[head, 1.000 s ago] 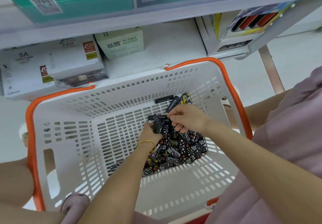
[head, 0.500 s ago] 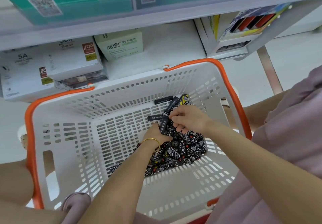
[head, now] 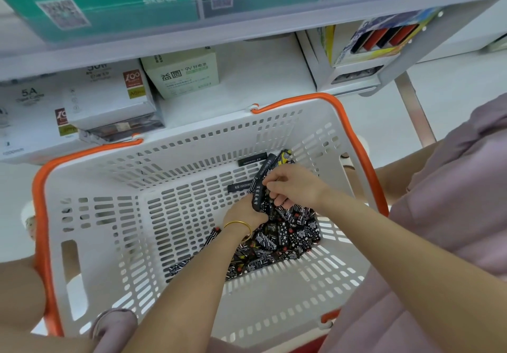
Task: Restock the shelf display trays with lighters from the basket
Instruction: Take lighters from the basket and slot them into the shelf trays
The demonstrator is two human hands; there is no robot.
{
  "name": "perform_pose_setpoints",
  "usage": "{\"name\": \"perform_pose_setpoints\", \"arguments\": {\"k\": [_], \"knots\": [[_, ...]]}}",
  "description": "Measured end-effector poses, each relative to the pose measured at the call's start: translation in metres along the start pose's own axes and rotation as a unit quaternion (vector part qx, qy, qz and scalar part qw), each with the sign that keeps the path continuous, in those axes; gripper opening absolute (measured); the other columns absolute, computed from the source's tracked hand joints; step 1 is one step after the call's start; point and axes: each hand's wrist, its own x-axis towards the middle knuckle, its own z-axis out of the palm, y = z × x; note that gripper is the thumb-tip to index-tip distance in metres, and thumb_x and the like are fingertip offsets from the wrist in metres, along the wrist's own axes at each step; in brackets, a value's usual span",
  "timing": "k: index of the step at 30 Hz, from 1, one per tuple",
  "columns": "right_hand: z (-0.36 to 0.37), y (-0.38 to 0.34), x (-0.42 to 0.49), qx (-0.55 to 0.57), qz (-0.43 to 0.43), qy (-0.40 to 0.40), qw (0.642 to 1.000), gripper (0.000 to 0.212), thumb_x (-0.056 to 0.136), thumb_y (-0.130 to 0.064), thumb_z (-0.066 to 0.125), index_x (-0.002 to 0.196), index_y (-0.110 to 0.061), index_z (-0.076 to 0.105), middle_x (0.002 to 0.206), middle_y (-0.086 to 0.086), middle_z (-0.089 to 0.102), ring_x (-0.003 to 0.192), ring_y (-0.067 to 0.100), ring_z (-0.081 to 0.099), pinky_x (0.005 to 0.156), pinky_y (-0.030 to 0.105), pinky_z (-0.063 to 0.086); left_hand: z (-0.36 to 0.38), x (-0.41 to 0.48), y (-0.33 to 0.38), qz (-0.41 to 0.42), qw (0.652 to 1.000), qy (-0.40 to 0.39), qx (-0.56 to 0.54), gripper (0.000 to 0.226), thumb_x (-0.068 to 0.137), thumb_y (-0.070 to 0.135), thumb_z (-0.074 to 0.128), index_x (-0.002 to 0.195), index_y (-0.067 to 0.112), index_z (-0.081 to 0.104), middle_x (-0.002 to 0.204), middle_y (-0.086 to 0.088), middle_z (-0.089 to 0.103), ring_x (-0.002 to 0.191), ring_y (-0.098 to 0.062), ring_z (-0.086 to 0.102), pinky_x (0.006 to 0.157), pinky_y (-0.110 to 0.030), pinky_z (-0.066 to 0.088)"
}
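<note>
Fingers (head: 275, 188) of the right hand (head: 296, 188) are curled and pinch a long black lighter (head: 259, 192) about halfway up its length. The left hand (head: 244, 214), with a gold bangle (head: 237, 225) at the wrist, closes round the lower end of the same lighter. Its fingertips are hidden behind the knuckles, so how many lighters it has gathered cannot be told.

Both hands sit low over the heap of lighters (head: 285, 240), which lies on the basket floor toward the far right corner. Two single lighters (head: 252, 159) lie apart near the far wall. The basket (head: 192, 144) is white with an orange rim and stands against the shelf (head: 247, 86). A display tray (head: 354, 78) stands at the right end of the shelf, well apart from the hands.

The lighters look light, stiff and smooth-sided, so a handful is likely to slide or fan out. They are probably best taken across the flat sides near the middle, lined up in parallel.
</note>
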Motion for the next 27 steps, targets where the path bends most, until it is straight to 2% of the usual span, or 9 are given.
{"name": "perform_pose_setpoints", "arguments": {"k": [4, 7, 10, 13, 16, 18, 21, 24, 27], "knots": [[-0.003, -0.003, 0.0, 0.001, -0.006, 0.008, 1.0, 0.02, 0.095, -0.008, 0.047, 0.111, -0.006, 0.059, 0.088, 0.013, 0.062, 0.066, 0.017, 0.058, 0.062, 0.027, 0.052, -0.01, -0.005, 0.0, 0.008, 0.996, 0.016, -0.085, 0.024, 0.071, 0.021, 0.069, 0.085, 0.02, 0.049, 0.069, 0.003, 0.054, 0.061, -0.016, 0.052, 0.054, -0.026, 0.038], [-0.007, -0.008, -0.001, 0.003, -0.013, 0.023, 1.0, 0.02, 0.095, -0.009, 0.048, 0.111, -0.005, 0.059, 0.082, 0.009, 0.06, 0.063, 0.014, 0.057, 0.057, 0.023, 0.051, -0.02, -0.014, -0.002, 0.025, 0.992, 0.019, -0.118, 0.026, 0.07, 0.02, 0.073, 0.083, 0.021, 0.05, 0.07, 0.001, 0.055, 0.061, -0.016, 0.052, 0.056, -0.027, 0.04], [-0.009, -0.01, 0.0, -0.01, -0.021, 0.046, 0.999, 0.021, 0.095, -0.008, 0.047, 0.113, -0.004, 0.057, 0.086, 0.009, 0.059, 0.067, 0.017, 0.058, 0.064, 0.029, 0.054, -0.033, -0.029, 0.002, 0.044, 0.99, 0.036, -0.13, 0.03, 0.069, 0.022, 0.073, 0.091, 0.022, 0.053, 0.075, -0.001, 0.059, 0.064, -0.017, 0.056, 0.06, -0.029, 0.047], [-0.006, -0.014, 0.001, -0.027, -0.031, 0.073, 0.996, 0.031, 0.095, -0.011, 0.047, 0.126, -0.008, 0.049, 0.089, 0.004, 0.053, 0.073, 0.019, 0.058, 0.074, 0.037, 0.056, -0.048, -0.05, 0.013, 0.069, 0.99, 0.051, -0.111, 0.03, 0.073, 0.019, 0.072, 0.095, 0.023, 0.053, 0.071, 0.002, 0.055, 0.061, -0.015, 0.055, 0.056, -0.022, 0.044], [-0.001, -0.022, -0.004, -0.012, -0.046, 0.049, 0.998, 0.041, 0.096, -0.023, 0.05, 0.135, -0.015, 0.041, 0.103, 0.005, 0.05, 0.08, 0.021, 0.058, 0.068, 0.032, 0.056, -0.062, -0.072, 0.028, 0.098, 0.99, 0.066, -0.071, 0.03, 0.071, 0.024, 0.072, 0.092, 0.023, 0.051, 0.071, 0.001, 0.052, 0.064, -0.016, 0.051, 0.058, -0.027, 0.04], [0.002, -0.031, -0.012, -0.005, -0.077, 0.035, 0.996, 0.037, 0.094, -0.025, 0.053, 0.128, -0.011, 0.048, 0.1, 0.006, 0.054, 0.071, 0.016, 0.056, 0.055, 0.023, 0.051, -0.072, -0.091, 0.041, 0.11, 0.989, 0.071, -0.062, 0.028, 0.069, 0.025, 0.072, 0.088, 0.024, 0.051, 0.069, 0.002, 0.051, 0.061, -0.015, 0.05, 0.056, -0.029, 0.04], [-0.003, -0.049, -0.03, 0.039, -0.148, 0.049, 0.987, 0.025, 0.092, -0.015, 0.058, 0.111, 0.0, 0.062, 0.075, 0.003, 0.057, 0.057, 0.009, 0.05, 0.043, 0.012, 0.041, -0.091, -0.121, 0.056, 0.122, 0.986, 0.076, -0.086, 0.038, 0.065, 0.027, 0.073, 0.096, 0.016, 0.055, 0.07, 0.0, 0.051, 0.062, -0.018, 0.052, 0.057, -0.035, 0.045], [-0.016, -0.068, -0.054, 0.126, -0.19, 0.024, 0.973, 0.011, 0.089, -0.008, 0.06, 0.098, -0.003, 0.064, 0.071, 0.004, 0.057, 0.054, 0.009, 0.051, 0.044, 0.013, 0.042, -0.111, -0.151, 0.066, 0.122, 0.981, 0.1, -0.113, 0.031, 0.072, 0.018, 0.074, 0.095, 0.014, 0.053, 0.071, 0.002, 0.05, 0.06, -0.012, 0.049, 0.056, -0.025, 0.039], [-0.033, -0.086, -0.079, 0.193, -0.24, 0.009, 0.951, 0.009, 0.089, -0.003, 0.059, 0.09, -0.011, 0.063, 0.071, 0.005, 0.058, 0.05, 0.008, 0.055, 0.046, 0.016, 0.047, -0.133, -0.182, 0.082, 0.136, 0.971, 0.113, -0.163, 0.036, 0.075, 0.015, 0.073, 0.106, 0.013, 0.056, 0.081, 0.001, 0.056, 0.067, -0.012, 0.054, 0.063, -0.022, 0.045]]}}
